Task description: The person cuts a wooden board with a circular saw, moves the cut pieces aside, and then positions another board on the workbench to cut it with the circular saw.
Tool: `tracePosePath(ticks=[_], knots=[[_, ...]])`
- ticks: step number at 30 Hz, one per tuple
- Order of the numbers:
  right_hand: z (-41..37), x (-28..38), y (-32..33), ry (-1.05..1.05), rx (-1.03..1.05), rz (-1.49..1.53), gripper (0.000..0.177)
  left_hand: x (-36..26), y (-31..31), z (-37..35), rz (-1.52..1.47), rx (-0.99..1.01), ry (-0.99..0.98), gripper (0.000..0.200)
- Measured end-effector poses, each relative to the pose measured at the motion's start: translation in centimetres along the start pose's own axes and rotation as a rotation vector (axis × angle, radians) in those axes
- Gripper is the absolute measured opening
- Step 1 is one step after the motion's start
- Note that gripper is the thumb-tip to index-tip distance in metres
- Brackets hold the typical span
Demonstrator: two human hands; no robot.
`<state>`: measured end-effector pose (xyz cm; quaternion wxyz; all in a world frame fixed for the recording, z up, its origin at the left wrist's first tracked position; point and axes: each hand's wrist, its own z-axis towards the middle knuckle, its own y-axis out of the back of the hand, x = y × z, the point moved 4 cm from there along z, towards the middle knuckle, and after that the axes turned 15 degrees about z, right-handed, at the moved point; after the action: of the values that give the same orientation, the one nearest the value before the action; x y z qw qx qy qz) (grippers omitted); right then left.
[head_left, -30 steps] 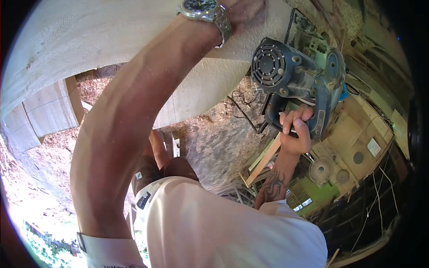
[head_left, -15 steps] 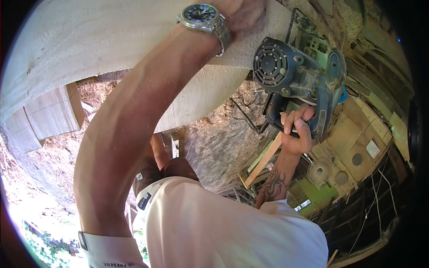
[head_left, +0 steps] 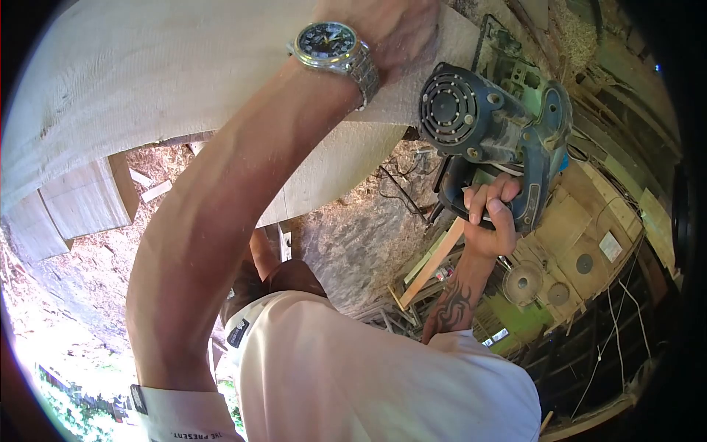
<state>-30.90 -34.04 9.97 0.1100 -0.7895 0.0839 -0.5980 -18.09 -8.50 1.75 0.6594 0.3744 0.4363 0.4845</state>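
Note:
My right hand (head_left: 492, 210) is wrapped round the rear handle of a dusty blue circular saw (head_left: 479, 118). The saw's round vented motor end faces me, and its metal base is beside the edge of a large pale wooden board (head_left: 184, 66). On the board's surface, close to the saw, lies my left hand (head_left: 394, 33). The top edge of the view cuts off its fingers, so how they are set is hidden. A metal wristwatch (head_left: 328, 43) is on the left wrist. The saw's blade is out of sight.
Below the board stand pale wooden blocks (head_left: 87, 193). Wood shavings and offcuts (head_left: 156, 191) litter the ground. A dark cable (head_left: 401, 193) runs under the saw. To the right are a wooden panel (head_left: 582, 214) with round discs, and stacked planks (head_left: 626, 158).
My left hand, its watch and the board's near edge sit slightly lower in view, so more of the hand shows. The saw stays in my right hand, almost unmoved.

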Motion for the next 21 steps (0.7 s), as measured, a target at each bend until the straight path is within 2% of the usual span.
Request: tracePosePath(ticks=[2, 11, 21], knots=[[0.1, 0.0, 0.2, 0.026, -0.011, 0.042, 0.023, 0.0, 0.1, -0.1, 0.015, -0.039, 0.015, 0.028], [0.9, 0.4, -0.4, 0.043, -0.032, 0.020, 0.025, 0.1, 0.6, 0.0, -0.049, 0.079, -0.022, 0.028], [1.8, 0.6, -0.6, 0.049, 0.002, 0.016, 0.025, 0.1, 0.2, 0.3, -0.030, 0.090, -0.011, 0.024]])
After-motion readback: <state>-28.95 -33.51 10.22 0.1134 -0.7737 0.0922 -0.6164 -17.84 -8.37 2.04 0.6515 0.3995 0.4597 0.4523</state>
